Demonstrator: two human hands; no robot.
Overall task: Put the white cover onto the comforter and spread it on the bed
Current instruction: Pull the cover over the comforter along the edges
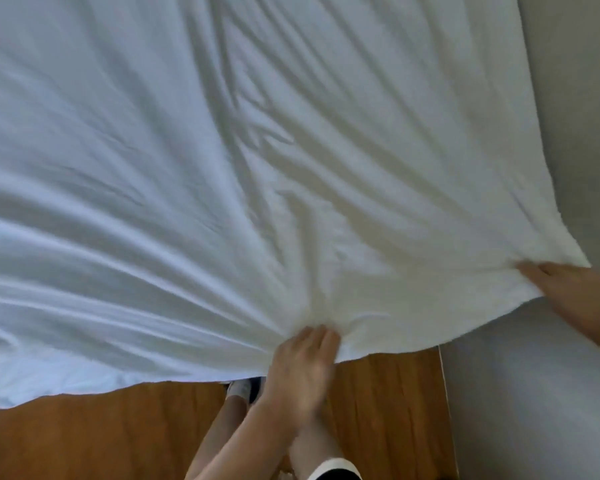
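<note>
The white cover (222, 150) fills most of the view, stretched out and creased, with folds fanning toward its near edge. My left hand (302, 368) grips that near edge at bottom centre, fingers curled into the fabric. My right hand (561, 285) holds the near right corner of the cover, fingertips tucked under the cloth. The cover's near edge hangs above the floor. The comforter and the bed under the cloth are hidden.
A wooden floor (101, 438) lies below the cover's edge. A grey wall (534, 410) runs along the right side, close to the cover's right edge. My legs and a shoe (243, 389) show beneath my left arm.
</note>
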